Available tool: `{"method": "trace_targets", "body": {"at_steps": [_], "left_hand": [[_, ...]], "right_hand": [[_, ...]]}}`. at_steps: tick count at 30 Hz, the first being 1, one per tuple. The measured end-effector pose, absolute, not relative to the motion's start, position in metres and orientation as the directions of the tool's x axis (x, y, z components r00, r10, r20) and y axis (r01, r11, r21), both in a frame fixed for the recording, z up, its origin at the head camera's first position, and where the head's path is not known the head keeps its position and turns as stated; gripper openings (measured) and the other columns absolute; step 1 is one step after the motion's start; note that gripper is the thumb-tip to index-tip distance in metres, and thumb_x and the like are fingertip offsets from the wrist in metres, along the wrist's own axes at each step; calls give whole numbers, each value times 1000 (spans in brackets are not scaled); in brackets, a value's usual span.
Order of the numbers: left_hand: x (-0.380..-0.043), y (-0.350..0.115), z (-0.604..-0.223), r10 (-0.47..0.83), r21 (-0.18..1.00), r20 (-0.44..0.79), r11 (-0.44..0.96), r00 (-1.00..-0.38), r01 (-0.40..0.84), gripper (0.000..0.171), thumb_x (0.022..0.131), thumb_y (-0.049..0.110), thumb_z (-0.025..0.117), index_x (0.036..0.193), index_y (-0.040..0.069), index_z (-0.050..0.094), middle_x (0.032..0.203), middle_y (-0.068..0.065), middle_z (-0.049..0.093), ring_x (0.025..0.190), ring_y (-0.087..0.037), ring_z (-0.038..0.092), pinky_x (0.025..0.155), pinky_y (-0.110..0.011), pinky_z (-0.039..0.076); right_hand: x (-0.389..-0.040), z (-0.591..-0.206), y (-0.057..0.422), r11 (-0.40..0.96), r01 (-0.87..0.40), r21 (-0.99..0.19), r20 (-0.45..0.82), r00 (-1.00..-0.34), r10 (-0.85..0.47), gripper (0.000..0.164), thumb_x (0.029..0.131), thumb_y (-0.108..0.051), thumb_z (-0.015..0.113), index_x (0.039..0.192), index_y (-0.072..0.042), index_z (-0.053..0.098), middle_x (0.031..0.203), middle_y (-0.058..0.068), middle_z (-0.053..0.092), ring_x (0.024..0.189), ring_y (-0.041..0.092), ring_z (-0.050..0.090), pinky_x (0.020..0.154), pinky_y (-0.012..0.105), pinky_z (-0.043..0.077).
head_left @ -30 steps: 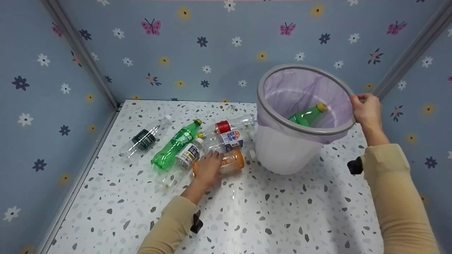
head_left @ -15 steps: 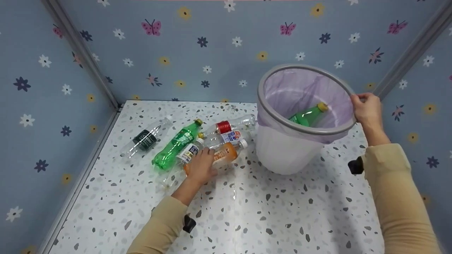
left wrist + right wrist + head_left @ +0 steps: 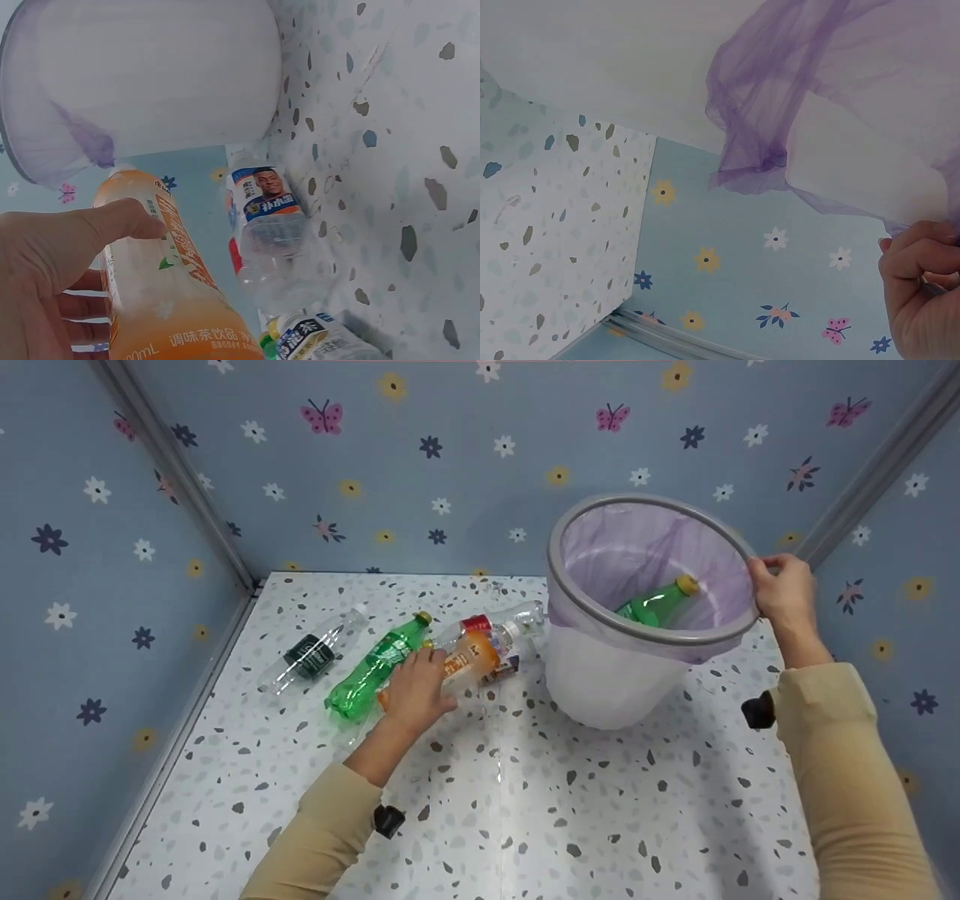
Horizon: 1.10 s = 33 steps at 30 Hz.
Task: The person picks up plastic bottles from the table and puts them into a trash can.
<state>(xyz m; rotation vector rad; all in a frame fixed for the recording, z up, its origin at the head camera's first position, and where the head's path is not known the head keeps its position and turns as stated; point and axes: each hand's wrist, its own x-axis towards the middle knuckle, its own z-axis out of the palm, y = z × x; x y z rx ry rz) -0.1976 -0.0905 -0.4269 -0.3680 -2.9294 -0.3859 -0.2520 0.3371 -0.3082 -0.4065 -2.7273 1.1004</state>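
My left hand (image 3: 414, 690) grips a clear bottle with an orange label (image 3: 161, 262), thumb on one side and fingers round the other. In the head view this bottle is tilted, its white cap toward the bin, above the other bottles. My right hand (image 3: 784, 591) holds the grey rim of a white trash bin (image 3: 607, 682), which leans and has a purple liner (image 3: 600, 540). Inside the bin lies a green bottle (image 3: 660, 601) with a yellow cap. Below the held bottle lies a clear bottle with a blue and white label (image 3: 262, 195).
A green bottle (image 3: 379, 664) and a clear bottle with a dark label (image 3: 309, 656) lie to the left on the speckled table (image 3: 570, 825). A bottle with a red label (image 3: 475, 623) lies behind. Patterned blue walls (image 3: 480, 457) enclose the back and sides.
My left hand has lifted the orange-labelled bottle off the table, moving slightly left and back, and its cap end has tipped up. My right hand stays on the bin's rim.
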Motion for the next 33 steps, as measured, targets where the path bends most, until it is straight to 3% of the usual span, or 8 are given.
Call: {"method": "trace_targets", "body": {"at_steps": [14, 33], "left_hand": [[-200, -93, -369, 202, 210, 277, 941, -939, 264, 62, 63, 25, 75, 114, -1, 51, 105, -15, 53, 92, -28, 50, 74, -42, 44], [-212, -59, -293, 286, 113, 287, 938, -914, 329, 59, 70, 28, 70, 116, -2, 49, 108, -15, 51, 98, -28, 48, 79, -41, 43]], "right_hand": [[-252, -308, 337, 678, 212, -704, 31, -944, 328, 58, 92, -41, 33, 126, 5, 39, 103, 16, 46, 66, 4, 49, 53, 12, 43], [-252, -308, 336, 697, 188, -692, 69, -944, 324, 57, 92, -39, 33, 124, 7, 41, 99, 19, 49, 55, -2, 47, 49, 12, 42]]}}
